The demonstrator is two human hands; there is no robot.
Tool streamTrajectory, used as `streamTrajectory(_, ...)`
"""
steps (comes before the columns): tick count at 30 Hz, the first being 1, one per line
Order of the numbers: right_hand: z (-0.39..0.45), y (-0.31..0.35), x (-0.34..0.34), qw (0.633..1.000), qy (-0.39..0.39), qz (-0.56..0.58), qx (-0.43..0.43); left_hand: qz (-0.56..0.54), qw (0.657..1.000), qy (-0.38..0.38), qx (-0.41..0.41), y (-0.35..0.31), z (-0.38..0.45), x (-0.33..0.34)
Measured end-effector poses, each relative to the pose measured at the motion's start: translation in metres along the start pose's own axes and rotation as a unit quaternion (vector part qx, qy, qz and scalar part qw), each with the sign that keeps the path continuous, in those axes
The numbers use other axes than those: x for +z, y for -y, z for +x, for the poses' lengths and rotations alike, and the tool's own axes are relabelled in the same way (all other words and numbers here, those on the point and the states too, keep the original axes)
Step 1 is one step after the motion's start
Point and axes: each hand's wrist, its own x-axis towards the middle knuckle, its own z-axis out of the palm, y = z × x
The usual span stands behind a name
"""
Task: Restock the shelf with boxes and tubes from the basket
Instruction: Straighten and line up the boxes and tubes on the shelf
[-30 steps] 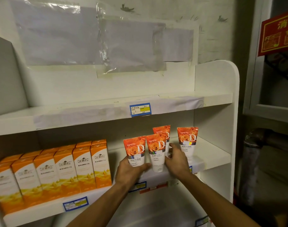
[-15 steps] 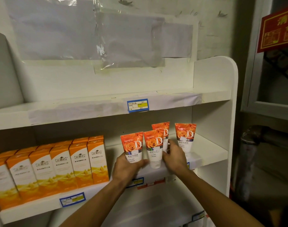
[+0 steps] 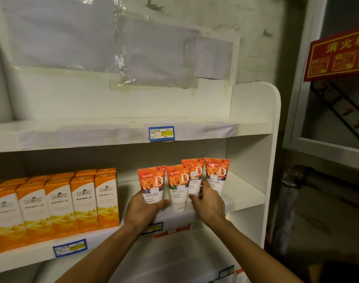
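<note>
We cup our left hand (image 3: pixel 143 209) round the leftmost tube (image 3: pixel 151 183); right hand (image 3: pixel 209 203) presses loosely open against the rear tube (image 3: pixel 195 176), squaring the row on the shelf (image 3: pixel 245 198), labels facing out.

I see both arms reaching up and forward, bare to the elbow. My left hand (image 3: pixel 143 209) is cupped, fingers curled around something, thumb sticking out to the right. My right hand (image 3: pixel 210 203) is bent in, fingers pointing left.

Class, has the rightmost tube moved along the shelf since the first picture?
Yes. The rightmost tube moved left, away from the shelf's side panel, closing its gap with the tube behind.
</note>
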Motion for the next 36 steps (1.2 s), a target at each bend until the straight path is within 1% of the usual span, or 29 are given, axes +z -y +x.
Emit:
streamTrajectory(5,-0.004,-0.003,0.0,1.0,-0.008,0.008,-0.009,0.004,1.0,0.001,-0.003,0.0,0.0,-0.001)
streamTrajectory(8,-0.007,-0.005,-0.003,1.0,-0.019,0.024,0.006,0.0,1.0,0.006,-0.005,0.001,0.001,-0.002)
streamTrajectory(11,-0.013,-0.014,-0.013,0.995,-0.094,0.028,0.027,-0.002,1.0,0.01,-0.003,0.002,0.0,-0.002)
streamTrajectory(14,-0.015,-0.025,-0.027,0.983,-0.17,0.051,0.052,-0.004,1.0,0.007,-0.003,0.003,0.0,-0.001)
streamTrajectory(16,-0.01,-0.03,-0.033,0.976,-0.203,0.058,0.059,-0.006,1.0,0.004,-0.001,0.004,0.0,-0.002)
streamTrajectory(17,-0.006,-0.032,-0.035,0.976,-0.204,0.052,0.06,-0.005,1.0,0.003,-0.001,0.004,0.0,-0.001)
streamTrajectory(22,0.009,-0.036,-0.029,0.988,-0.135,0.013,0.075,-0.001,1.0,0.002,-0.001,0.003,-0.001,-0.001)
streamTrajectory(26,0.012,-0.045,-0.027,0.992,-0.113,-0.02,0.057,0.007,1.0,-0.005,-0.008,0.001,-0.002,-0.001)
streamTrajectory(30,0.013,-0.05,-0.036,0.995,-0.082,-0.028,0.038,0.012,1.0,-0.007,-0.013,0.001,-0.001,0.001)
streamTrajectory(33,0.017,-0.051,-0.045,0.997,-0.049,-0.038,0.036,0.017,1.0,-0.014,-0.012,0.0,-0.002,0.002)
streamTrajectory(36,0.02,-0.054,-0.047,0.998,-0.032,-0.038,0.042,0.02,1.0,-0.014,-0.01,-0.001,-0.003,0.002)
